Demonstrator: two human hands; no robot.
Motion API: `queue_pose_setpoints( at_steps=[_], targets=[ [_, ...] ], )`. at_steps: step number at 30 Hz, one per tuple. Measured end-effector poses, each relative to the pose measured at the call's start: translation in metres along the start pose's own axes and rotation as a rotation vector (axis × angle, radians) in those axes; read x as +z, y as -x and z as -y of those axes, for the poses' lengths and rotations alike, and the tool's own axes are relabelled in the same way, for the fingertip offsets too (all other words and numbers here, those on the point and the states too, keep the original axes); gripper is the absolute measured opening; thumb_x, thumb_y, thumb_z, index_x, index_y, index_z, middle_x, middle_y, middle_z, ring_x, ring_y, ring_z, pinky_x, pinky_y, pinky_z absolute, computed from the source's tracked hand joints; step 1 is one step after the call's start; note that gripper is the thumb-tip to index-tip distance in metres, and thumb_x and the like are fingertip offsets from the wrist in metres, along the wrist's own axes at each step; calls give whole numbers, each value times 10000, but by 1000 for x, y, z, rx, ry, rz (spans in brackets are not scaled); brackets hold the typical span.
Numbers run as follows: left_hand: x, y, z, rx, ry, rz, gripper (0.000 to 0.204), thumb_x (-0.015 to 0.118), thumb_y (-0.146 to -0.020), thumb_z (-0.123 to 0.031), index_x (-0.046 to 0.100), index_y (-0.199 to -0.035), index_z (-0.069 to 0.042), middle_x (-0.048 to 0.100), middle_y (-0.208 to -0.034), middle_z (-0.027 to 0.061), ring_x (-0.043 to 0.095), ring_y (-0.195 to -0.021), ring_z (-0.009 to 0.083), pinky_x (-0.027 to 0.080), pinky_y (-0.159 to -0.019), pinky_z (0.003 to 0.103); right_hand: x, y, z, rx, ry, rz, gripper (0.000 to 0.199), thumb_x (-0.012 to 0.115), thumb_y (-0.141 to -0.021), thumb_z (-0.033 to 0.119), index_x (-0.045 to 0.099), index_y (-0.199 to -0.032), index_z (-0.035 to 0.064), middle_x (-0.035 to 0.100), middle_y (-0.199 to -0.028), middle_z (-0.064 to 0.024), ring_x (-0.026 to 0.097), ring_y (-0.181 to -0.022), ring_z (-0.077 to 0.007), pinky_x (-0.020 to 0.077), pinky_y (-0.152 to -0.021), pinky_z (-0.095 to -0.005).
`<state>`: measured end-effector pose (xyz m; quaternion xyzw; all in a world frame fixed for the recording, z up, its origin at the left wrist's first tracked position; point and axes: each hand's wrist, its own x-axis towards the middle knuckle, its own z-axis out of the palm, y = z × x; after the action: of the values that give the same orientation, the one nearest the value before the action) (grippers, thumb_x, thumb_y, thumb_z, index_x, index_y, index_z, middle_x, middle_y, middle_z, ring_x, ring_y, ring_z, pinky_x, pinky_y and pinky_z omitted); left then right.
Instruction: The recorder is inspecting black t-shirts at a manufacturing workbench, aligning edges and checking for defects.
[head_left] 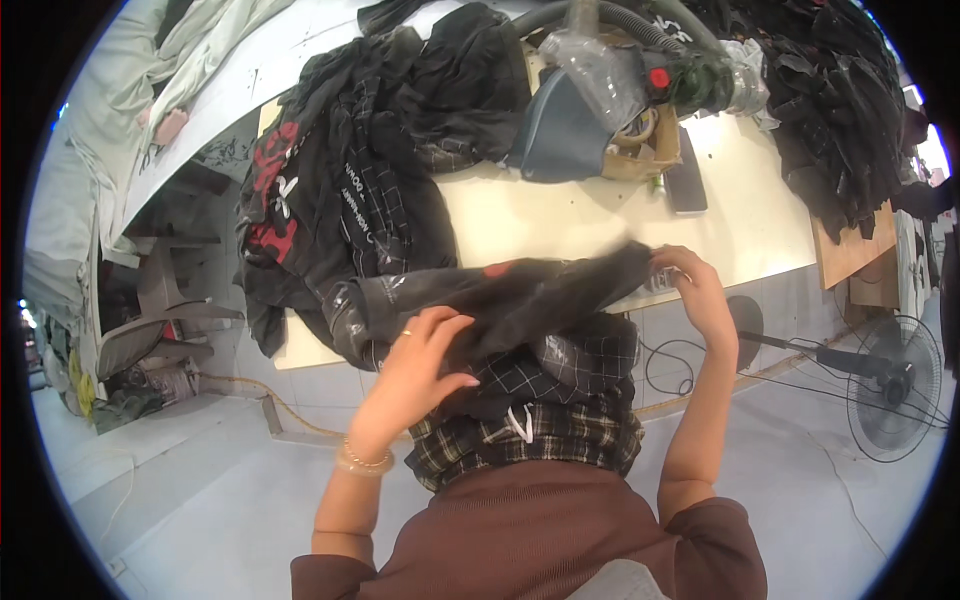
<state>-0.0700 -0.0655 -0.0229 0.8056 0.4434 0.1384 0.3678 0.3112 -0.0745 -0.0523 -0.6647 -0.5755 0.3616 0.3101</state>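
Observation:
A black garment with a small red patch is stretched between my hands, above my lap and the table's front edge. My right hand pinches its right end with bent fingers, beside a blurred raised fold. Over its left part, my left hand rests with fingers and thumb spread apart, not gripping. More dark cloth with a white grid pattern hangs below the garment across my lap. To the left, a heap of black clothes with red and white prints runs over the table's edge.
On the cream table stand a blue-grey bin, a cardboard box and a dark phone-like slab. Black clothes pile up at the far right. A standing fan and loose cables are on the right, a grey chair on the left.

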Motion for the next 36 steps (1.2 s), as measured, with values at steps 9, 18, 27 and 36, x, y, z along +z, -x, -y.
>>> queue_pose_setpoints(
  at_steps=[9, 18, 27, 36],
  targets=[
    [16, 10, -8, -129, 39, -383, 196, 712, -805, -52, 624, -973, -1, 607, -946, 93, 610, -771, 195, 462, -606, 273, 32, 1, 29, 115, 97, -89, 302, 579, -939, 261, 623, -905, -36, 609, -825, -112, 554, -806, -174, 435, -724, -301],
    [9, 35, 15, -511, 65, -693, 210, 724, -816, -103, 618, -956, 13, 578, -905, 84, 587, -744, 182, 479, -645, 302, 56, 56, -8, 490, 4, 165, 377, 604, -934, 328, 604, -794, -22, 520, -587, -36, 455, -528, -135, 384, -525, -297],
    [10, 31, 18, -497, -121, -628, 274, 761, -772, -122, 646, -999, -20, 512, -820, 34, 443, -699, 143, 425, -647, 288, 64, 47, 5, 401, -33, -110, 254, 648, -902, 221, 589, -802, -5, 532, -627, -12, 469, -551, -98, 376, -518, -259],
    [9, 27, 26, -536, 49, -658, 235, 726, -798, -79, 627, -1003, -16, 572, -823, 58, 521, -734, 164, 457, -691, 302, 143, 2, 39, -450, 304, -5, 123, 674, -784, 100, 583, -859, 63, 549, -885, -75, 513, -909, -294, 399, -767, -391]
  ],
)
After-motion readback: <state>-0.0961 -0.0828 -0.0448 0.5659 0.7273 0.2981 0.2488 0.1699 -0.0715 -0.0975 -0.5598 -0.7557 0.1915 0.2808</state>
